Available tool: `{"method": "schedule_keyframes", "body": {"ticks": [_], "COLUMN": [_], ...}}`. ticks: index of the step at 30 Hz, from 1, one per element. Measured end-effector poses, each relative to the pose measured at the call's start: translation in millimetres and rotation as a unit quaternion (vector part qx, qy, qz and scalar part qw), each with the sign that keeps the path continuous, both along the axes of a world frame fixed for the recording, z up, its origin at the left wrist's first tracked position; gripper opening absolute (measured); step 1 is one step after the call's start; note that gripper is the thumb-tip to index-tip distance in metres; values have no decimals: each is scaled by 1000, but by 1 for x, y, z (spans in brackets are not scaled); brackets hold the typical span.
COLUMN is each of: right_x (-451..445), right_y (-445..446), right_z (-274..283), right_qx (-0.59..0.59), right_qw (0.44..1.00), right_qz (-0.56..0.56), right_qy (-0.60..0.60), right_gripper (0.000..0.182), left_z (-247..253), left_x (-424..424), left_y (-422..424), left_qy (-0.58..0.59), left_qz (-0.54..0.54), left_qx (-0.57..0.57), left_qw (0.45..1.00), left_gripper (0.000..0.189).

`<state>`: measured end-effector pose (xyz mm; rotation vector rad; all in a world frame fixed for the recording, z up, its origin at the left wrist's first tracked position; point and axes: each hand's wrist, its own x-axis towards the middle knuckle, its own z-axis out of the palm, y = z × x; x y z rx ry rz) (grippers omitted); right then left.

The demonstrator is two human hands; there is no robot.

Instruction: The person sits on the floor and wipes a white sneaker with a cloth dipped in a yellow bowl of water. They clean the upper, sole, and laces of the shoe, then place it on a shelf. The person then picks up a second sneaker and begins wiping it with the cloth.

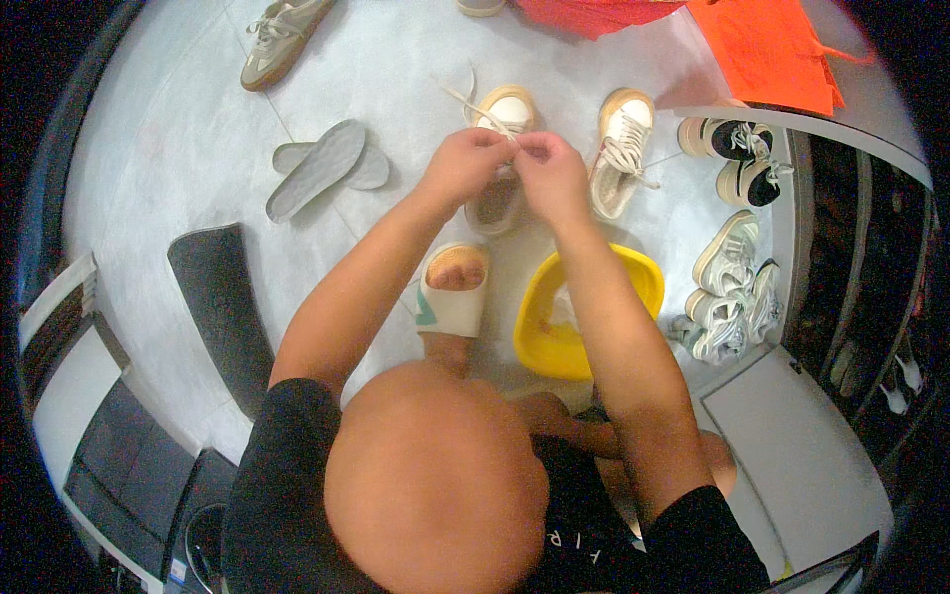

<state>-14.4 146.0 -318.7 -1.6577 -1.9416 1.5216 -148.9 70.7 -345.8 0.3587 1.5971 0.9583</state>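
Note:
Both my hands meet over a white sneaker [512,110] with a tan rubber toe rim, which stands on the floor with its toe pointing away from me. My left hand [475,160] pinches the pale shoelace [493,119] close to the tongue. Against it, my right hand [548,160] pinches at the same lace, fingertips nearly touching. One loose lace end trails out to the left past the toe. Just to the right, the matching sneaker [626,141] stands with its lace tied in a bow. My fingers hide the middle of the first shoe.
Grey insoles [319,171] lie crossed at the left, near a dark mat [219,297]. A yellow basin [531,334] sits under my right forearm. Several sneakers [724,252] line the open shoe cabinet [839,275]. An orange bag [764,56] and a beige sneaker [278,44] are farther off.

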Motion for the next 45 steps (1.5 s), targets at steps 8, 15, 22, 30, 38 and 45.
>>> {"method": "schedule_keyframes", "body": {"ticks": [8,15,22,30,38,45], "right_x": [9,4,30,54,56,36], "right_y": [-11,-16,1,41,46,29], "right_z": [-11,-7,-10,24,26,-4], "right_qx": [-143,-184,107,298,78,-244], "right_qw": [950,905,991,885,950,903], "right_qz": [-203,-314,42,316,272,25], "right_qy": [189,220,70,-165,129,352], "right_gripper": [25,22,18,18,20,26], "left_z": [-15,-8,3,12,30,6], "left_x": [12,19,1,-40,-46,-25], "left_y": [-17,-29,-42,-54,-60,-34], "left_qy": [-2,-20,189,429,224,-114], "left_qz": [101,180,43,-293,-184,-39], "left_qx": [21,13,127,78,282,204], "left_qw": [995,983,973,851,915,972], "left_gripper": [18,12,25,20,26,35]}}
